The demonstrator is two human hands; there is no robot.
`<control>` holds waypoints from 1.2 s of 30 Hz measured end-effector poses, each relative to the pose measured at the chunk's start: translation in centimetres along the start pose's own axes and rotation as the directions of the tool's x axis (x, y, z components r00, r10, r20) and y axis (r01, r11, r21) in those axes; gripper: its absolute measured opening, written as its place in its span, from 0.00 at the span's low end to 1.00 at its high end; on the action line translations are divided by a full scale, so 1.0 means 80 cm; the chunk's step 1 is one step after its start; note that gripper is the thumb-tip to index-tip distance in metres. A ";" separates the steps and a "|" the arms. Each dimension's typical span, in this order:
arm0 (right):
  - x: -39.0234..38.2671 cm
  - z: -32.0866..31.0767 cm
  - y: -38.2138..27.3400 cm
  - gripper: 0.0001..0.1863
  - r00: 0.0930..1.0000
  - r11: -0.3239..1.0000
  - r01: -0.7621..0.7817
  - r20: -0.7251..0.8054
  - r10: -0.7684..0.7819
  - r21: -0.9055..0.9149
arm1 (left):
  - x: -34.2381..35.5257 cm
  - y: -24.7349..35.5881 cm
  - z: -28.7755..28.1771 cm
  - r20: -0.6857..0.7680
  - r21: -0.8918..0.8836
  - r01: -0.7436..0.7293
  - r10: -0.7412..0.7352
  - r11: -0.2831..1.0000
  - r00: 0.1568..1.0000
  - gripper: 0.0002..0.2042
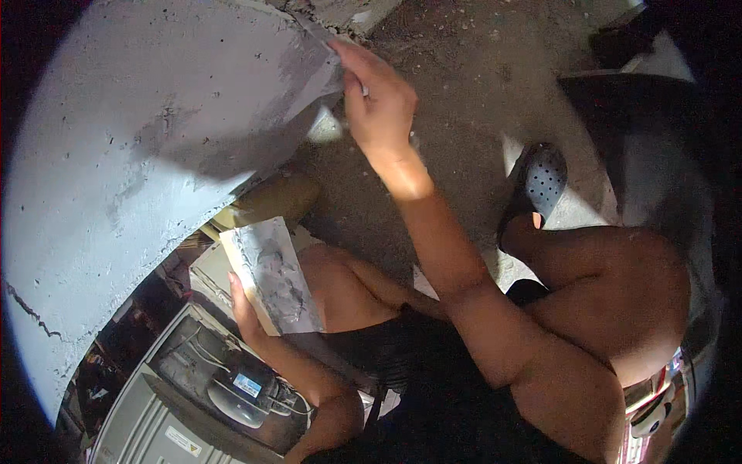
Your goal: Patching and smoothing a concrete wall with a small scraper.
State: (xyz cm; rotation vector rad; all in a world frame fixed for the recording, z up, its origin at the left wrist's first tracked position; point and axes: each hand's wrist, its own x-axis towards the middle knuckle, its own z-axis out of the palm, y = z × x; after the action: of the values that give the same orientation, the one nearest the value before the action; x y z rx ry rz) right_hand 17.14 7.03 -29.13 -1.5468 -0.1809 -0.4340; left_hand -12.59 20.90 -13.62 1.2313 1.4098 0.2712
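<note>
My left hand grips the edge of a flat, pale rectangular board smeared with wet-looking grey filler. It is held tilted above my bent leg. Stretched forward, my right hand is closed around a thin flat blade, like a putty knife, whose grip is mostly hidden by the fingers. The blade lies at the far corner of a grey concrete slab or wall, where the edge looks broken and rough. Darker damp-looking patches show on the concrete near that edge.
A grey plastic case with an open tray of cables and a dark device stands at lower left. A crack runs in the concrete's left side. The dirt-strewn floor spreads ahead; my foot wears a perforated clog.
</note>
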 end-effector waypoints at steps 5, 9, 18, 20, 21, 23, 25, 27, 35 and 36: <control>-0.034 0.014 -0.020 0.23 0.998 0.998 0.064 -0.029 -0.064 -0.008 | -0.003 0.003 0.014 0.013 0.030 -0.004 0.004 1.000 1.000 0.31; -0.049 0.019 -0.050 0.18 1.000 1.000 0.014 -0.015 -0.014 -0.023 | -0.015 0.012 0.024 -0.007 0.005 0.017 -0.017 1.000 1.000 0.30; -0.026 -0.037 -0.005 0.12 0.962 0.981 -0.195 -0.196 0.188 -0.015 | -0.006 0.004 0.007 0.067 0.027 0.012 -0.014 1.000 0.998 0.32; 0.004 -0.037 0.019 0.11 0.960 0.978 -0.208 -0.184 0.210 0.032 | -0.003 0.003 0.008 0.085 0.021 0.019 -0.021 1.000 0.996 0.34; 0.017 -0.035 0.028 0.11 0.958 0.971 -0.222 -0.169 0.234 0.082 | -0.002 0.002 0.007 0.073 0.036 0.012 -0.015 0.999 0.997 0.34; 0.030 -0.031 0.040 0.11 0.965 0.967 -0.230 -0.104 0.241 0.105 | -0.005 0.003 0.013 0.062 0.055 0.008 -0.012 0.998 0.998 0.34; 0.035 -0.025 0.046 0.11 0.969 0.963 -0.237 -0.043 0.244 0.129 | -0.013 0.008 0.028 -0.024 0.040 0.013 -0.012 0.999 1.000 0.34; 0.033 -0.016 0.047 0.10 0.964 0.948 -0.258 -0.017 0.265 0.189 | -0.001 0.006 0.016 0.011 0.051 0.011 -0.011 0.999 1.000 0.33; 0.029 -0.009 0.057 0.10 0.975 0.954 -0.218 0.080 0.205 0.206 | 0.003 0.001 0.008 0.035 0.045 0.031 -0.033 0.998 0.999 0.32; 0.027 -0.011 0.055 0.10 0.966 0.947 -0.247 0.133 0.223 0.207 | 0.002 0.002 0.012 0.021 0.016 0.050 -0.051 0.999 0.998 0.32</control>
State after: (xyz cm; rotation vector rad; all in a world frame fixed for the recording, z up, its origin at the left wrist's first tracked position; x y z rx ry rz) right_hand 20.65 5.67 -32.36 -1.3511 -0.1214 -0.1351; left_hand -11.72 20.62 -13.88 1.2057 1.4249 0.2125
